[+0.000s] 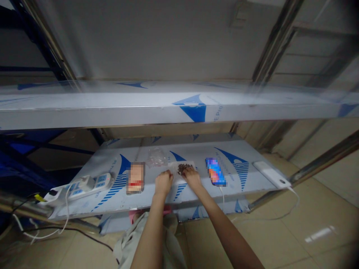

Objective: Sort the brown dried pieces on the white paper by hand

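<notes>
On the film-covered metal shelf lies a heap of small brown pieces (183, 168), on what looks like a clear plastic bag or sheet (175, 165). Over the heap's near right side is my right hand (192, 176), its fingers stretched out and touching the pieces. My left hand (164, 181) is closed, knuckles up, at the left edge of the plastic; whatever its fingers pinch is hidden. Behind my left hand rests a crumpled clear plastic bag (156, 157) whose contents are too blurred to name.
A blurred-out phone-shaped thing (136, 178) lies to the left. To the right is a phone (215, 172) with a white cable. A power strip (94, 185) with plugs sits far left, and a long white box (270, 174) far right. An upper shelf (134, 114) spans the front.
</notes>
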A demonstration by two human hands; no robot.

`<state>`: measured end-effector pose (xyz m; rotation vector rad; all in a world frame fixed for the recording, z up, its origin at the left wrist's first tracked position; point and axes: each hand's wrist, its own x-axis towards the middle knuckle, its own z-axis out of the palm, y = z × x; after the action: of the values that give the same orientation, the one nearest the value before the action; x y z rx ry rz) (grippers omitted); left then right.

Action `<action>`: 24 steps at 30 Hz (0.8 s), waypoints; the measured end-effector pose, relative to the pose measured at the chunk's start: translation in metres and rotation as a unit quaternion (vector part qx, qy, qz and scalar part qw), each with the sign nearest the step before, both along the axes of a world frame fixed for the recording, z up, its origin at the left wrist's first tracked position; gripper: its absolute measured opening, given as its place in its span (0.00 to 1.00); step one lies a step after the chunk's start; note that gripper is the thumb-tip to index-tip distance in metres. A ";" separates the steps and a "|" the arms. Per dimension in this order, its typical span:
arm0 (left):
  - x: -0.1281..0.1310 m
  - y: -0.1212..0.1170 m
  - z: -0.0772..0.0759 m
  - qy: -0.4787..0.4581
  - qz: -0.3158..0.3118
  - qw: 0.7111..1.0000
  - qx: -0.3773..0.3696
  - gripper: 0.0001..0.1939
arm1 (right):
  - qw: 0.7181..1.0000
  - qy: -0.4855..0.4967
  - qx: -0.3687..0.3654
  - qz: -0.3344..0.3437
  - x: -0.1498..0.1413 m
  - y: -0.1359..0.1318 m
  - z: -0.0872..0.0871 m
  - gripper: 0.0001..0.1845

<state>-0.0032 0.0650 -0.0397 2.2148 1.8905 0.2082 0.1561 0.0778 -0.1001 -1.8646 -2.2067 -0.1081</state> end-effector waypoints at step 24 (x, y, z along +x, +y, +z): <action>0.002 0.003 -0.005 -0.018 -0.003 1.000 0.021 0.14 | 0.993 0.120 -0.005 -0.016 -0.030 0.001 0.053 0.17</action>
<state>-0.0017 0.0676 -0.0452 2.2275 1.8766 0.2876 0.1259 0.0791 -0.0469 -1.8118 -2.0195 0.1171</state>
